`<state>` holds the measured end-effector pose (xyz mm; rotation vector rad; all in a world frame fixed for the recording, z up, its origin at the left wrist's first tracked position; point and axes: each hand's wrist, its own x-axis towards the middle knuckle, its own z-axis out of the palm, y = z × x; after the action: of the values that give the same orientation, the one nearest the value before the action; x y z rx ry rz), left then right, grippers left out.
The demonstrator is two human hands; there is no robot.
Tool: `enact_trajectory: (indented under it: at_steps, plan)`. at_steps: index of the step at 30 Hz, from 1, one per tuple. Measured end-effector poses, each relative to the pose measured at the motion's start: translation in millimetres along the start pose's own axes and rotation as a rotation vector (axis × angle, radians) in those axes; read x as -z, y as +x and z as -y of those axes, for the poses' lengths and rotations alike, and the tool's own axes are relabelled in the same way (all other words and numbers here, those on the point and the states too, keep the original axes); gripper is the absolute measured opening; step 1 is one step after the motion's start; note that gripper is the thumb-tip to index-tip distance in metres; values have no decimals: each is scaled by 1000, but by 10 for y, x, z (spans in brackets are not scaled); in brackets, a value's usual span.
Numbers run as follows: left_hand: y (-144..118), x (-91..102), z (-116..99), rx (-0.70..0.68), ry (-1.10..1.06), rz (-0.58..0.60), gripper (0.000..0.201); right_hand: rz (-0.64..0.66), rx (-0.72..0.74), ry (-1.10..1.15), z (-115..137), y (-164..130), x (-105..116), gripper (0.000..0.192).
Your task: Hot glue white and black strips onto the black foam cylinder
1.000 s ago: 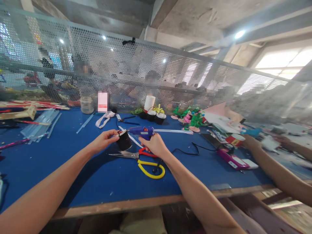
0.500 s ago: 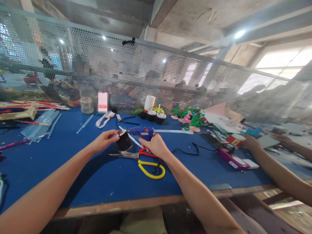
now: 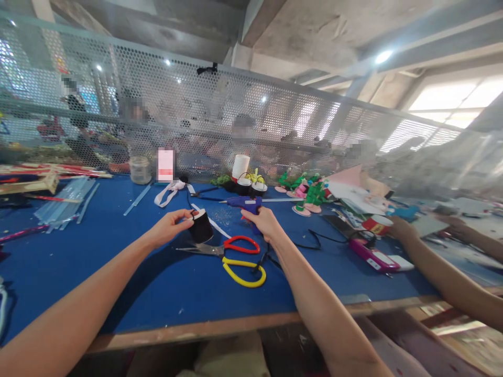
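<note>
My left hand (image 3: 170, 225) pinches a small black cup-shaped piece (image 3: 201, 228) by its white rim, just above the blue table (image 3: 118, 272). My right hand (image 3: 265, 220) grips the handle of a blue glue gun (image 3: 245, 203) with a clear glue stick sticking out to the right; its nozzle points left, away from the black piece. Scissors (image 3: 231, 254) with a red and a yellow handle loop lie on the table between and below both hands. The gun's black cord (image 3: 314, 238) trails to the right.
A perforated metal screen (image 3: 204, 120) closes the table's far side, with people behind it. Clear glue sticks (image 3: 65, 204) lie at left, a jar (image 3: 140, 169) and white ribbon (image 3: 170, 191) behind. Small black baskets (image 3: 251, 186) and green-pink craft pieces (image 3: 308, 193) lie beyond. Another person's arm (image 3: 440, 272) reaches in at right near a purple device (image 3: 373, 256).
My right hand has carried the glue gun back and to the right, away from the black piece. My left hand stays where it was, holding the piece.
</note>
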<state>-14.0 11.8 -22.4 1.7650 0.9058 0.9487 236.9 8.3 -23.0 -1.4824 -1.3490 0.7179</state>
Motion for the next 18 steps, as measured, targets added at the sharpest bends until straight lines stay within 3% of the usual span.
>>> enact_trajectory:
  at_steps: [3,6,11,14,16,18]
  plan:
    - [-1,-7,-9,-11,44,-16,32,6,-64,-317,-151,118,-2,28]
    - [-6,-20,-18,-34,104,-10,30,37,-97,-430,-216,161,-29,36]
    - [-26,-53,-28,-125,213,7,20,-54,-84,-589,-107,90,-75,24]
    - [-46,-75,-48,-205,314,1,15,-86,167,-640,90,-26,-136,19]
    - [-64,-94,-74,-263,394,26,14,27,384,-506,255,-111,-223,25]
    - [-85,-120,-106,-316,469,62,14,195,487,-308,408,-180,-348,32]
